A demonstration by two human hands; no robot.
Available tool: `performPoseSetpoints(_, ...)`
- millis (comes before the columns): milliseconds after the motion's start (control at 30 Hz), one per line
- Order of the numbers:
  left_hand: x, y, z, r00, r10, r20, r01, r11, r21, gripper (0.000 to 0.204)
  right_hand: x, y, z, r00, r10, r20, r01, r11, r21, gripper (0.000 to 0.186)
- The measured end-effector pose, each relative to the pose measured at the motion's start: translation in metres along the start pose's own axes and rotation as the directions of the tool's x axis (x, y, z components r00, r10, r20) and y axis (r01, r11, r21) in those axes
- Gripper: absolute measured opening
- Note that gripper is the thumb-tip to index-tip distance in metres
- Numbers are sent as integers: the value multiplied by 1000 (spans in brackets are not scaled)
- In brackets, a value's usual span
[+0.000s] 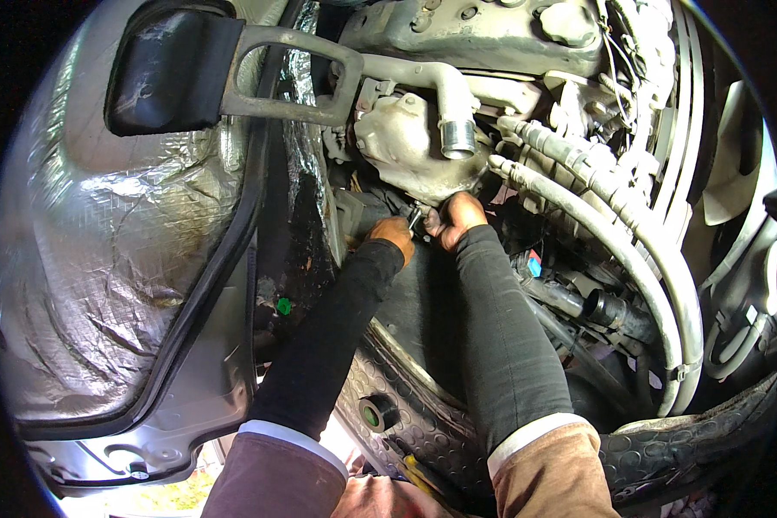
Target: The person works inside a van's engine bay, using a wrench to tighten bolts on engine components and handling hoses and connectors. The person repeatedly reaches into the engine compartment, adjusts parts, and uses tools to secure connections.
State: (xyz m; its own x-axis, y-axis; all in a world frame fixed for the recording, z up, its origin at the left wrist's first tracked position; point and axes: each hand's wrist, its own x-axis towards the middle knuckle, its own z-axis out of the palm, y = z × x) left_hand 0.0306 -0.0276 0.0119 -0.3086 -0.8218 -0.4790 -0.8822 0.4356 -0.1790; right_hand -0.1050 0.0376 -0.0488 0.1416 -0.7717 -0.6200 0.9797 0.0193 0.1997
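Observation:
Both arms, in dark sleeves, reach into an engine bay. My left hand [393, 234] is closed, with a short shiny metal piece [415, 216] at its fingertips; its kind is too small to tell. Just to the right, my right hand [459, 217] is curled with the fingers bent inward toward the same spot, and what they grip is hidden. Directly above both hands sits a dusty metal shield [414, 147], its lower edge close to my right hand. An open-ended metal pipe [458, 138] bends down in front of it.
Crinkled silver foil insulation [129, 285] covers the left panel. Two thick hoses [613, 216] curve down the right side. Near my forearms lie a tape roll [376, 415] and a yellow-handled tool [423, 476] on the black studded mat [432, 432]. A blue connector [533, 264] sits right of my right forearm.

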Motion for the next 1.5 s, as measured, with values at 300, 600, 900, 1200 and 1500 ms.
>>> performPoseSetpoints(300, -7, 44, -15, 998, -57, 26, 54, 993, 108, 30, -6, 0, 3, 999, -3, -38, 2, 1000, -5, 17)
performPoseSetpoints(600, 25, 39, -4, 979, -127, 157, 75, 952, 298, 45, -4, 4, 7, 996, -8, -90, 11, 999, 33, 15)
performPoseSetpoints(900, 43, 2, 26, 992, 12, 129, -73, 874, 481, 45, 0, 12, 10, 995, 46, -88, -39, 995, 89, 21)
performPoseSetpoints(1200, 3, 58, -22, 987, -156, 41, 151, 983, 103, 39, -4, 2, 8, 994, 4, -109, 4, 997, 71, 20)
performPoseSetpoints(1500, -16, 50, -42, 995, -91, -45, 95, 990, 104, 32, -3, -3, 0, 999, 39, -32, -38, 998, 52, 16)
